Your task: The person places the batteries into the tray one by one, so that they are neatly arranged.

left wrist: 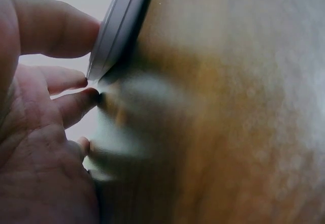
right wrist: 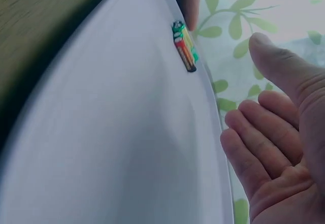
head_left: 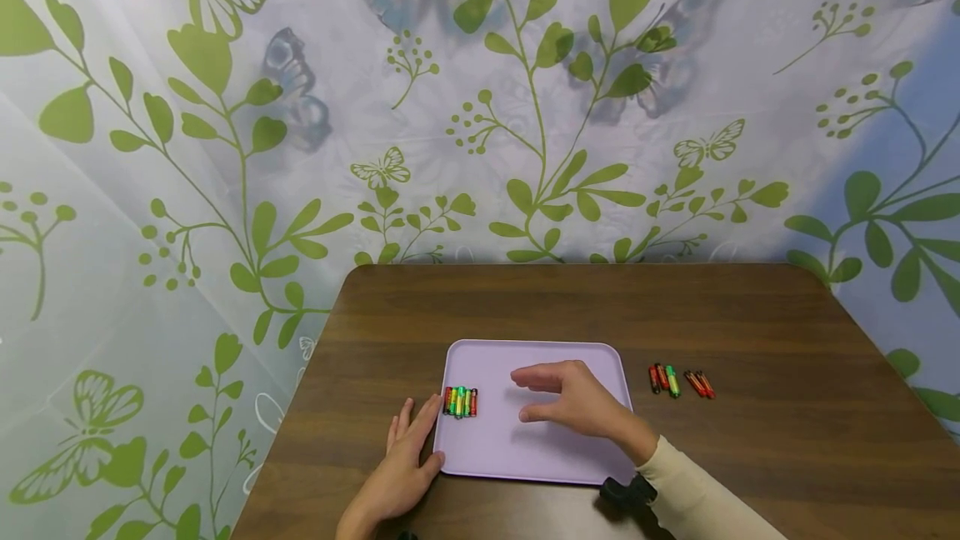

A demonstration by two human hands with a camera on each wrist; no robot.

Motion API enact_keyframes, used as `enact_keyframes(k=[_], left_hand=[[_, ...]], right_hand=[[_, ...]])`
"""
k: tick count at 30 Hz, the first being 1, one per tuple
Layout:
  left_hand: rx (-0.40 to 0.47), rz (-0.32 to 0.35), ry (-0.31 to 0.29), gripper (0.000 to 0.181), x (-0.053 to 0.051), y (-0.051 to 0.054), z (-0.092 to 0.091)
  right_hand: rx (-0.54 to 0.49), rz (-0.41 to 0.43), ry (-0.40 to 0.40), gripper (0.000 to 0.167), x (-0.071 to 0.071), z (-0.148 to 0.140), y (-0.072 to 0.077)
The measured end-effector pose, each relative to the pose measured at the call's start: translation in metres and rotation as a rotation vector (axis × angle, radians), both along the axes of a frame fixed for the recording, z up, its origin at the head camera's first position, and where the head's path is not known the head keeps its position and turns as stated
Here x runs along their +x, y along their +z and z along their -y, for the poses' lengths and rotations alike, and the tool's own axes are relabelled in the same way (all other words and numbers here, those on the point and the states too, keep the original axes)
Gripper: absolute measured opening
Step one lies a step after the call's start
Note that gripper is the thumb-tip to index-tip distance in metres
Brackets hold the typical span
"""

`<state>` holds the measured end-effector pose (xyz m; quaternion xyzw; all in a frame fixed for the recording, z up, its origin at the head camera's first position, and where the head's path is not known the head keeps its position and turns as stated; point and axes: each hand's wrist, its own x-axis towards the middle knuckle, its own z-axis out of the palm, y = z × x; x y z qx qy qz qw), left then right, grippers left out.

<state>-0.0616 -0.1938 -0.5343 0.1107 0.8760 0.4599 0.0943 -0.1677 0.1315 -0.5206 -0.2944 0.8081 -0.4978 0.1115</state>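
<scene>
Left hand [head_left: 401, 472], fingers pretty straight, is against the lilac tray [head_left: 480, 450], low centre of the head view; I'd go light so the battery row [head_left: 461, 401] won't roll. Right hand [head_left: 581, 403] is empty above, thumb and fingers spread. Loose batteries [head_left: 672, 382]: lower right.

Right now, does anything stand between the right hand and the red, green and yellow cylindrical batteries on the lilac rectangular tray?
Nothing visible: only bare tray lies between the right hand and the batteries; the left hand is on their far side.

Lilac tray [head_left: 491, 450] — batteries [head_left: 460, 402] (red, green, yellow)
</scene>
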Motion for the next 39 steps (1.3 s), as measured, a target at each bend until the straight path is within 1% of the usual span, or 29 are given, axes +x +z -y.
enact_keyframes(k=[4, 7, 12, 17, 23, 27, 34, 39], left_hand=[[-0.002, 0.009, -0.002, 0.08, 0.0, 0.0, 0.0], [-0.004, 0.016, -0.001, 0.08, -0.001, 0.0, 0.0], [-0.006, 0.021, 0.001, 0.08, 0.0, 0.0, -0.001], [-0.001, 0.011, 0.002, 0.08, 0.0, 0.001, -0.001], [0.0, 0.008, 0.006, 0.08, 0.001, 0.002, -0.001], [0.0, 0.013, 0.008, 0.08, 0.001, 0.002, -0.001], [0.001, 0.014, 0.01, 0.081, 0.001, 0.001, -0.001], [0.002, 0.012, 0.013, 0.08, 0.001, 0.002, -0.001]], right_hand=[[-0.006, 0.007, 0.009, 0.059, 0.002, -0.014, -0.001], [0.002, 0.027, 0.016, 0.061, 0.004, -0.026, 0.0], [0.021, 0.065, 0.038, 0.063, 0.009, -0.048, 0.008], [0.022, 0.092, 0.046, 0.06, 0.01, -0.071, 0.015], [-0.011, 0.07, 0.051, 0.06, 0.011, -0.101, 0.02], [-0.001, 0.039, 0.029, 0.059, 0.013, -0.12, 0.023], [0.058, -0.012, -0.068, 0.06, 0.02, -0.149, 0.024], [0.102, -0.051, -0.108, 0.061, 0.026, -0.168, 0.026]])
